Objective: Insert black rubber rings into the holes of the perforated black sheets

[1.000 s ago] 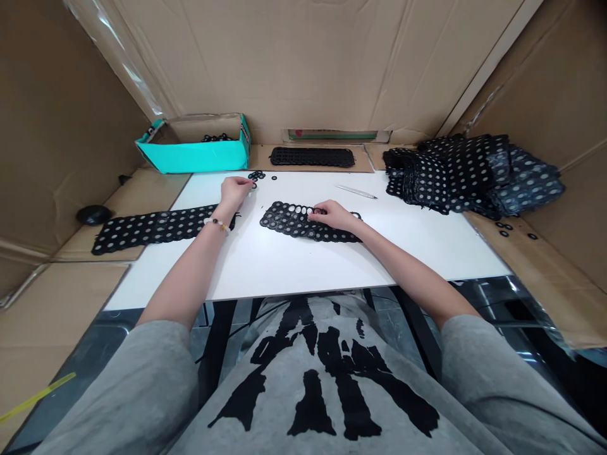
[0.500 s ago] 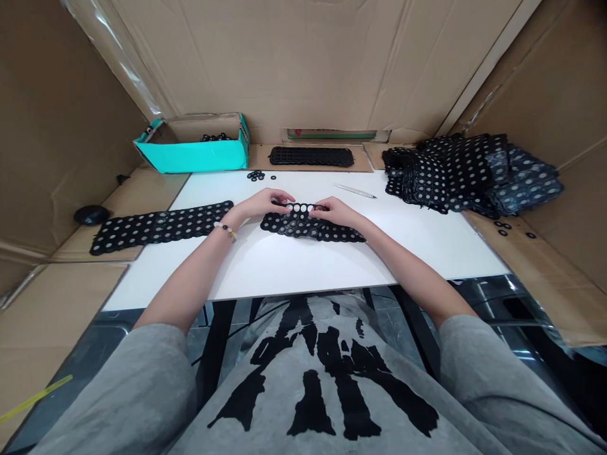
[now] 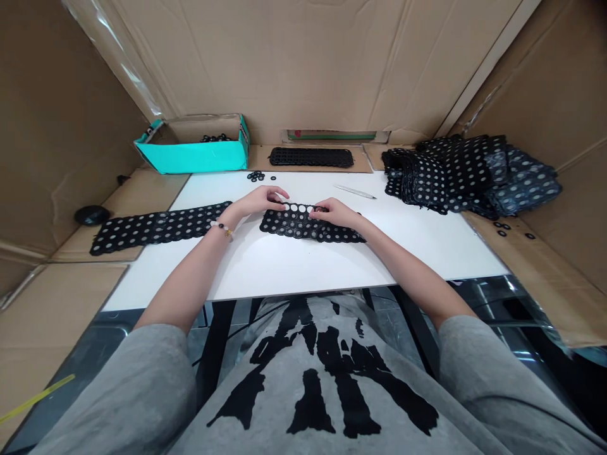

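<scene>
Perforated black strip (image 3: 294, 224) lies flat on the white counter (image 3: 284, 272), directly beneath the hands and running crosswise in front of the person. Holes along its far edge, between the hands, show bright white. The material appears to be rubber or a similar flexible sheet, though the view is too coarse to confirm this.

Left hand (image 3: 260, 201) is at the strip's far left edge, with its fingertips (image 3: 284, 198) curled down toward the holes. Right hand (image 3: 334, 213) lies over the strip's right half, with its fingers reaching toward the left hand. The hands stand narrow, close together but not touching. Contact with the strip is visible on the right, but neither hand can be confirmed as gripping it.

A beaded bracelet (image 3: 222, 229) circles the left wrist. A second perforated strip (image 3: 156, 226) lies left of the left hand, across the counter edge. Loose black rings (image 3: 256, 176) sit beyond the left hand, just before a teal box (image 3: 190, 161) holding more rings (image 3: 215, 138). A perforated black panel (image 3: 310, 157) lies straight ahead, a slim pale tool (image 3: 355, 192) sits beyond the right hand, and a heap of perforated strips (image 3: 467, 177) is well to its right.
</scene>
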A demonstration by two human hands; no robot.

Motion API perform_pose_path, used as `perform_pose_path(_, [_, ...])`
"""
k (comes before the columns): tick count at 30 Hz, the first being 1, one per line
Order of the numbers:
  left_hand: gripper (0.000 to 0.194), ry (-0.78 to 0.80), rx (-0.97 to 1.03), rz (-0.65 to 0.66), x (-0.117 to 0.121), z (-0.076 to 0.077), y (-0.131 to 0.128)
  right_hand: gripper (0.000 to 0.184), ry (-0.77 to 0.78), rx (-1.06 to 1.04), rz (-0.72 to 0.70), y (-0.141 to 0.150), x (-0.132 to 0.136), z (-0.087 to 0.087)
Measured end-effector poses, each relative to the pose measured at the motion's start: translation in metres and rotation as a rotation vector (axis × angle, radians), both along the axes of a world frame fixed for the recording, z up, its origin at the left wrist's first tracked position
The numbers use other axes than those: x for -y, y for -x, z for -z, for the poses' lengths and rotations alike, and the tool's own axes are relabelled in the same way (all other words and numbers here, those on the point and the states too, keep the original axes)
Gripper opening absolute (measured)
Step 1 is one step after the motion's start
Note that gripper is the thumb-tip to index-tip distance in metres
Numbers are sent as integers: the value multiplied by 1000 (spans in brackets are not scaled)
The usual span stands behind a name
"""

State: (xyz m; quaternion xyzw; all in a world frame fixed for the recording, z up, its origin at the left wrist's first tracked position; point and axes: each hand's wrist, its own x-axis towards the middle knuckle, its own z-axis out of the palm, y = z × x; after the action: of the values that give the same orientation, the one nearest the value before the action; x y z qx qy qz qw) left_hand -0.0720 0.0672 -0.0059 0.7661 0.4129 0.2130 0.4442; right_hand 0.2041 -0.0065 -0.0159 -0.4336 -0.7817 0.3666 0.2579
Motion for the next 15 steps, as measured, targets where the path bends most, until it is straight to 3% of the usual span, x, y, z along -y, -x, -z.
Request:
perform_pose_path(6, [31, -144, -124, -70, -6, -3, 8, 45, -19, 15, -15, -1, -2, 4])
perform_pose_path(10, [21, -64, -108, -127, -10, -3, 18, 44, -24, 38, 2, 0, -3, 8])
perform_pose_path(15, [24, -19, -53, -193, -14, -2, 28, 39, -43, 80, 43, 2, -3, 9])
